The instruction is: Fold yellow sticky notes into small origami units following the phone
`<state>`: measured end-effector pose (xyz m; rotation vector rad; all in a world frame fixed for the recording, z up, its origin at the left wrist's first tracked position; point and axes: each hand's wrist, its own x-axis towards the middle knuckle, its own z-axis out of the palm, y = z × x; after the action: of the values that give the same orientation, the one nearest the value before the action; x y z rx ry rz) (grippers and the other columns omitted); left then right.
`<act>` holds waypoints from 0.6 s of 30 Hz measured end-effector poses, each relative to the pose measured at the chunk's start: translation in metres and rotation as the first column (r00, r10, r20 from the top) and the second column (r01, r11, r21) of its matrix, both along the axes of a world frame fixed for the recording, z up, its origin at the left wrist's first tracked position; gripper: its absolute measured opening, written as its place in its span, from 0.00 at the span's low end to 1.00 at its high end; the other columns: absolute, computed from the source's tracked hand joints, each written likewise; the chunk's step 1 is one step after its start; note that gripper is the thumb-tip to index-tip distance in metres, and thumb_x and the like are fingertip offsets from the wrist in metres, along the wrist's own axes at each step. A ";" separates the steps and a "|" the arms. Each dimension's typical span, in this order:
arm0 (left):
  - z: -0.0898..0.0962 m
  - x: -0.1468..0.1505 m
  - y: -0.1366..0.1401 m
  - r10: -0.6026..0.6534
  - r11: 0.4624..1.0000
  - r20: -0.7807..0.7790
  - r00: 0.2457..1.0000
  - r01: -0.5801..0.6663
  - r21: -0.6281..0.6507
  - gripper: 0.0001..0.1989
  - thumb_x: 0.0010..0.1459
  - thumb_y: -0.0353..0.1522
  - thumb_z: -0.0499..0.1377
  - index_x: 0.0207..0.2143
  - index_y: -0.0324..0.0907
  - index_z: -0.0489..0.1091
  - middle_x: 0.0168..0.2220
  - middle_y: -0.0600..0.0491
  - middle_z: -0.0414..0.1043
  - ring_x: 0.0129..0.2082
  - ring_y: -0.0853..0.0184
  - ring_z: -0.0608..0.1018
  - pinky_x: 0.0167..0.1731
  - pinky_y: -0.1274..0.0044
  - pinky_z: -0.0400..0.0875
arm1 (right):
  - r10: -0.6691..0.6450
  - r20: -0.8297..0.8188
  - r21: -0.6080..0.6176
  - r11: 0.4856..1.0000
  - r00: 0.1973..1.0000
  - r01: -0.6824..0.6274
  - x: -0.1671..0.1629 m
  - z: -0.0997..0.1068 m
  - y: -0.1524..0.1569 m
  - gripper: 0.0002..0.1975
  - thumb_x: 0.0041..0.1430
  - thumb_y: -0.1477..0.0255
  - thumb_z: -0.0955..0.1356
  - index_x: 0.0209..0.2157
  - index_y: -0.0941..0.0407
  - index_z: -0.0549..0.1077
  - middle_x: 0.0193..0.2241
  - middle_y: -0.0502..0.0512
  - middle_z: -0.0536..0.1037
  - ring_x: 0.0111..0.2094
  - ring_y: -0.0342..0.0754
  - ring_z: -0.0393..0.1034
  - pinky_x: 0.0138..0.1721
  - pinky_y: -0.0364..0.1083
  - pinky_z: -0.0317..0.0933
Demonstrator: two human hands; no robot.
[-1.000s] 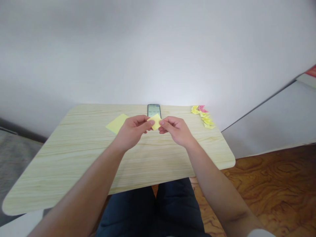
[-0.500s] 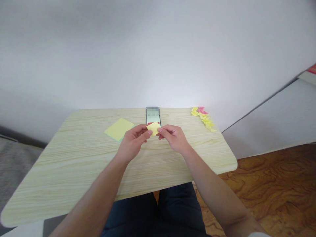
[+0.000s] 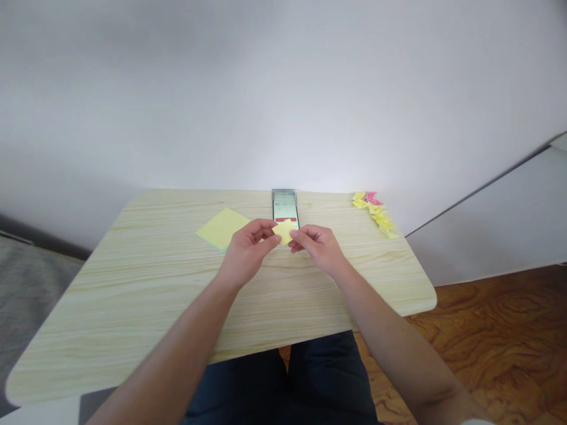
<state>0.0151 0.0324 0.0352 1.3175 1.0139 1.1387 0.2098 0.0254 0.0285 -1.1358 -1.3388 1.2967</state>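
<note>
A small folded square of yellow paper [image 3: 284, 231] is held up over the table between both hands. My left hand [image 3: 250, 248] pinches its left edge between thumb and fingers. On the opposite edge, my right hand [image 3: 316, 245] grips it the same way. Behind the folded paper lies a phone [image 3: 285, 208] with a lit screen and a red bar, its lower end partly covered. To the left of my left hand rests a stack of square paper sheets [image 3: 222, 228], yellow on top with a green edge showing beneath.
Several folded yellow paper pieces [image 3: 381, 219] and a pink one [image 3: 372, 198] form a row at the table's back right. The pale wooden table [image 3: 146, 283] meets a white wall behind. Its rounded right corner overhangs a brown wood floor [image 3: 500, 330].
The whole view has shifted slightly, so the table and things on it appear further right. Both hands keep their pinch on the folded paper, which is tilted a little differently.
</note>
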 end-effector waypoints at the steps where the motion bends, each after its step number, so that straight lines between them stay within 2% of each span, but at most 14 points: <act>1: 0.001 0.000 0.001 -0.013 1.000 -0.019 1.000 0.013 0.001 0.18 0.53 0.37 0.69 0.45 0.41 0.75 0.30 0.55 0.74 0.30 0.68 0.74 0.33 0.76 0.65 | 0.002 0.002 0.000 1.000 1.000 -0.002 0.000 0.000 0.001 0.19 0.57 0.54 0.74 0.33 0.57 0.80 0.29 0.55 0.82 0.30 0.45 0.76 0.37 0.46 0.71; 6: -0.002 0.002 0.009 -0.055 0.998 -0.072 0.996 0.055 0.006 0.19 0.54 0.37 0.68 0.47 0.42 0.74 0.32 0.54 0.75 0.30 0.68 0.74 0.32 0.77 0.64 | 0.014 0.018 0.002 1.000 1.000 -0.014 0.003 -0.005 0.004 0.17 0.57 0.55 0.74 0.31 0.57 0.78 0.29 0.53 0.81 0.30 0.45 0.75 0.36 0.45 0.68; 9: -0.012 0.007 0.011 -0.047 0.999 -0.041 0.998 0.047 -0.009 0.18 0.53 0.36 0.69 0.45 0.41 0.73 0.31 0.55 0.75 0.29 0.69 0.74 0.32 0.77 0.64 | 0.010 0.063 0.004 1.000 0.998 -0.011 0.008 -0.010 0.003 0.16 0.58 0.56 0.73 0.31 0.56 0.78 0.28 0.52 0.80 0.30 0.45 0.74 0.36 0.45 0.67; 14: -0.024 0.014 0.007 -0.104 0.993 0.007 0.995 0.104 -0.050 0.16 0.55 0.36 0.68 0.44 0.42 0.72 0.31 0.55 0.76 0.31 0.69 0.74 0.34 0.77 0.65 | 0.032 0.067 -0.028 0.999 0.997 -0.030 0.013 -0.016 -0.003 0.14 0.57 0.57 0.74 0.34 0.55 0.79 0.28 0.51 0.79 0.30 0.46 0.73 0.35 0.44 0.66; 16: -0.025 0.014 0.005 -0.103 0.993 0.004 0.995 0.103 -0.049 0.17 0.56 0.36 0.68 0.46 0.43 0.72 0.29 0.57 0.74 0.29 0.71 0.72 0.32 0.78 0.63 | -0.031 0.114 0.003 1.000 0.993 0.031 0.020 -0.016 -0.008 0.14 0.57 0.57 0.73 0.34 0.55 0.79 0.28 0.51 0.79 0.30 0.46 0.72 0.33 0.44 0.65; 17: -0.025 0.014 0.005 -0.094 0.994 0.002 0.996 0.094 -0.047 0.17 0.56 0.36 0.68 0.47 0.43 0.72 0.28 0.58 0.72 0.28 0.71 0.71 0.31 0.78 0.62 | -0.099 0.169 0.035 0.995 0.981 0.094 0.028 -0.017 -0.010 0.14 0.57 0.57 0.73 0.33 0.54 0.78 0.27 0.50 0.78 0.29 0.46 0.71 0.32 0.44 0.64; 18: -0.025 0.013 0.004 -0.089 0.995 0.002 0.996 0.089 -0.046 0.18 0.56 0.35 0.68 0.48 0.43 0.72 0.27 0.58 0.71 0.28 0.71 0.71 0.30 0.78 0.61 | -0.227 0.231 0.090 0.973 0.946 0.212 0.038 -0.017 -0.014 0.14 0.57 0.57 0.73 0.32 0.54 0.78 0.27 0.50 0.78 0.28 0.46 0.70 0.30 0.44 0.62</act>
<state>0.0285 0.0367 0.0102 1.3134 0.9665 1.0425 0.2481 0.0117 0.0116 -1.3881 -1.3715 0.9716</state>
